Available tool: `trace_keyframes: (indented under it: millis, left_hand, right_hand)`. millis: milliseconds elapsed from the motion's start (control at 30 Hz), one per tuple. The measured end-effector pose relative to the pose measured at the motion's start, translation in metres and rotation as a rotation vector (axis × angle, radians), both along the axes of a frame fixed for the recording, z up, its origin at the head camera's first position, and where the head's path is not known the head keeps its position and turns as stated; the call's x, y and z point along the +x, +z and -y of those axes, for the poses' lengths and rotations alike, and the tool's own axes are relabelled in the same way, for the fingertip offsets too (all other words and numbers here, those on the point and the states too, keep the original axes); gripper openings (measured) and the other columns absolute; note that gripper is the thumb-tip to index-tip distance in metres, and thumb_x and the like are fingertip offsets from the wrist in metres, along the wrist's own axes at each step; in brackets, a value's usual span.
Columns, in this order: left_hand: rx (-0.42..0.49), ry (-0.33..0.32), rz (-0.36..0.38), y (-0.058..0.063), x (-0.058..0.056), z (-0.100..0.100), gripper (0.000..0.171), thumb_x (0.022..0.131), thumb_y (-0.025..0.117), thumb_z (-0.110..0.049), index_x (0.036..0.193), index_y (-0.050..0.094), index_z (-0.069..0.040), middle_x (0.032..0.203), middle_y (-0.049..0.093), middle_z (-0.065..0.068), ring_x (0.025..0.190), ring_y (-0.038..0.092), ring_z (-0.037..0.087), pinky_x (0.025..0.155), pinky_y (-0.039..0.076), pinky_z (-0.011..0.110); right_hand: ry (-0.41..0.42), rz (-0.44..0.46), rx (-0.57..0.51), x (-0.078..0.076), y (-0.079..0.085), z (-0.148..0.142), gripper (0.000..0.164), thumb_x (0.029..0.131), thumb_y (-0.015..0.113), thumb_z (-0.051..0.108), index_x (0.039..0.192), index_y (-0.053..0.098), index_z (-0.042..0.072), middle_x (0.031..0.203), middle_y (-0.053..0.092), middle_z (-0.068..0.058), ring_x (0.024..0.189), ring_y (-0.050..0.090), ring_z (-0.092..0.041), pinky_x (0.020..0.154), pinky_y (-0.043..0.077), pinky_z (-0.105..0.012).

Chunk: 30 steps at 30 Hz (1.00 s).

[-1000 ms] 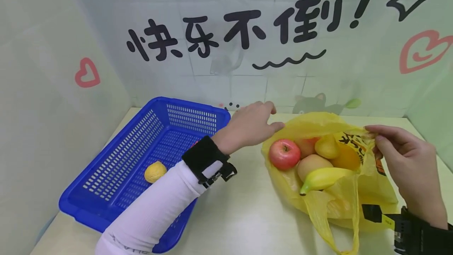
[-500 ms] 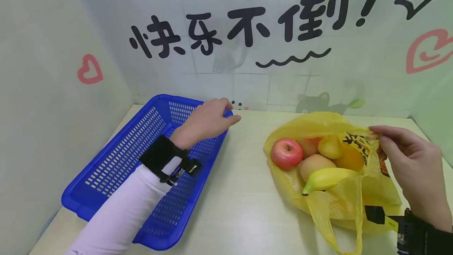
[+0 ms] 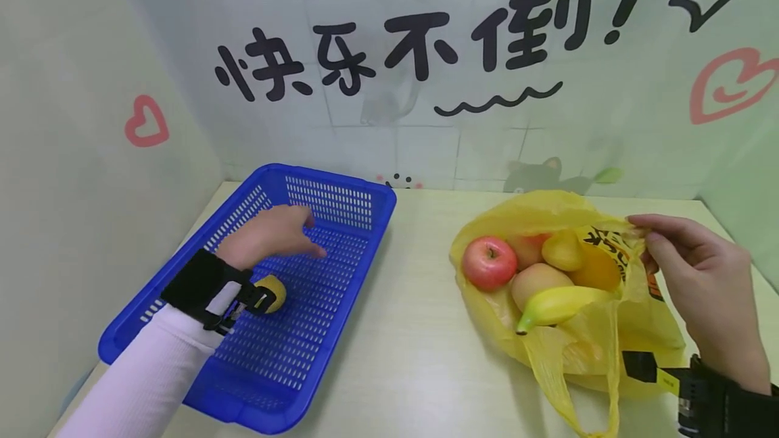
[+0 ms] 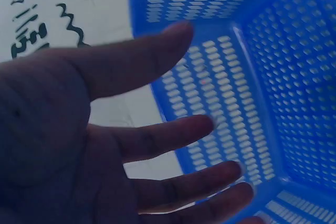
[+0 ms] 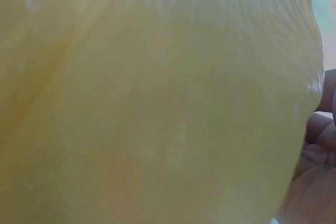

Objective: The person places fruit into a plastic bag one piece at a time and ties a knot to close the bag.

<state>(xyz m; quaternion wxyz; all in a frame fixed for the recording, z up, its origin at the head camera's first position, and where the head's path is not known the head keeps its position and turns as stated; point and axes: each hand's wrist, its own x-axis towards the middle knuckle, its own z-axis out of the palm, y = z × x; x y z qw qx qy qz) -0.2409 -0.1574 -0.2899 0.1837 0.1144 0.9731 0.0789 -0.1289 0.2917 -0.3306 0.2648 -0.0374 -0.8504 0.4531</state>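
Just swung L hand (image 3: pixel 270 235), spread & empty, from yellow bag (image 3: pixel 648 330) at 4 o'clock to over blue basket (image 3: pixel 331 282) at 8, so nr lemon (image 3: pixel 280 293) inside, still pinching bag w/ R hand (image 3: pixel 709 276).

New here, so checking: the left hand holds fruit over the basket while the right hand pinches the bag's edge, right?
Not quite: the left hand over the basket is empty, as the left wrist view shows. The right hand pinches the bag's edge.
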Motion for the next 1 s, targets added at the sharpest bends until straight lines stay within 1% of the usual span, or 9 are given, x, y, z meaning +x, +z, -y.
trace_keyframes:
  millis: [67, 133, 267, 433, 500, 633, 700, 833, 1000]
  left_hand:
    - [-0.018, 0.015, 0.06, -0.005, -0.001, 0.009, 0.066, 0.085, 0.075, -0.036, 0.133, 0.052, 0.003, 0.136, 0.055, 0.027, 0.117, 0.057, 0.043, 0.09, 0.053, 0.053]
    - [-0.026, 0.038, 0.12, -0.01, -0.002, 0.015, 0.069, 0.083, 0.078, -0.038, 0.134, 0.051, 0.0, 0.138, 0.052, 0.027, 0.112, 0.057, 0.042, 0.082, 0.056, 0.049]
    - [-0.002, 0.076, 0.225, -0.016, -0.003, 0.022, 0.072, 0.081, 0.08, -0.035, 0.138, 0.048, -0.005, 0.142, 0.047, 0.026, 0.108, 0.057, 0.039, 0.069, 0.057, 0.042]
    - [-0.009, 0.087, 0.307, -0.02, -0.002, 0.023, 0.07, 0.08, 0.082, -0.025, 0.138, 0.048, -0.005, 0.14, 0.047, 0.028, 0.112, 0.056, 0.041, 0.067, 0.059, 0.043]
    - [-0.052, 0.071, 0.311, -0.023, -0.002, 0.023, 0.066, 0.079, 0.083, -0.023, 0.134, 0.052, -0.005, 0.135, 0.051, 0.026, 0.112, 0.057, 0.041, 0.072, 0.059, 0.046]
    - [-0.133, 0.044, 0.307, -0.03, -0.001, 0.022, 0.057, 0.075, 0.085, -0.022, 0.122, 0.059, -0.005, 0.119, 0.06, 0.019, 0.106, 0.059, 0.035, 0.086, 0.055, 0.049]
    - [-0.167, 0.039, 0.308, -0.033, 0.0, 0.021, 0.053, 0.073, 0.087, -0.02, 0.117, 0.06, -0.005, 0.111, 0.062, 0.014, 0.101, 0.06, 0.03, 0.09, 0.054, 0.047]
    - [-0.191, 0.08, 0.301, -0.038, 0.004, 0.021, 0.047, 0.07, 0.086, -0.008, 0.109, 0.059, -0.005, 0.1, 0.062, 0.012, 0.093, 0.06, 0.027, 0.083, 0.057, 0.041]
    - [-0.213, 0.072, 0.287, -0.044, 0.006, 0.021, 0.038, 0.07, 0.082, 0.002, 0.097, 0.057, -0.006, 0.091, 0.06, 0.01, 0.084, 0.059, 0.025, 0.072, 0.057, 0.034]
  right_hand:
    - [0.0, 0.006, 0.005, -0.001, 0.0, 0.0, 0.025, 0.1, 0.054, 0.014, 0.12, 0.066, 0.004, 0.094, 0.063, 0.019, 0.068, 0.052, -0.002, 0.054, 0.043, -0.014]
    - [-0.001, 0.01, 0.014, -0.001, -0.001, 0.0, 0.026, 0.101, 0.053, 0.014, 0.12, 0.066, 0.004, 0.094, 0.063, 0.02, 0.068, 0.052, -0.002, 0.054, 0.043, -0.014]
    - [-0.002, 0.018, 0.027, -0.001, -0.002, 0.001, 0.026, 0.102, 0.052, 0.015, 0.121, 0.066, 0.005, 0.096, 0.062, 0.02, 0.068, 0.051, -0.003, 0.054, 0.042, -0.015]
    - [-0.009, 0.021, 0.029, 0.0, -0.002, 0.0, 0.026, 0.102, 0.051, 0.015, 0.121, 0.066, 0.005, 0.095, 0.061, 0.019, 0.068, 0.051, -0.002, 0.055, 0.042, -0.014]
    - [-0.011, 0.019, 0.03, -0.001, -0.002, 0.0, 0.026, 0.102, 0.051, 0.015, 0.121, 0.066, 0.004, 0.095, 0.061, 0.019, 0.068, 0.051, -0.002, 0.055, 0.042, -0.014]
    - [-0.009, 0.016, 0.018, 0.0, 0.0, 0.0, 0.026, 0.101, 0.053, 0.014, 0.12, 0.066, 0.004, 0.094, 0.063, 0.019, 0.068, 0.052, -0.002, 0.054, 0.043, -0.014]
    - [-0.006, 0.016, 0.014, 0.001, 0.001, 0.0, 0.025, 0.101, 0.053, 0.014, 0.12, 0.066, 0.003, 0.095, 0.063, 0.019, 0.068, 0.052, -0.002, 0.054, 0.043, -0.014]
    - [-0.008, 0.028, 0.015, 0.001, 0.001, 0.0, 0.026, 0.101, 0.052, 0.016, 0.121, 0.066, 0.005, 0.095, 0.062, 0.019, 0.069, 0.052, -0.003, 0.053, 0.043, -0.016]
    - [-0.02, 0.052, 0.024, 0.001, 0.001, 0.0, 0.028, 0.102, 0.051, 0.017, 0.123, 0.065, 0.007, 0.095, 0.061, 0.019, 0.07, 0.05, -0.004, 0.054, 0.043, -0.016]
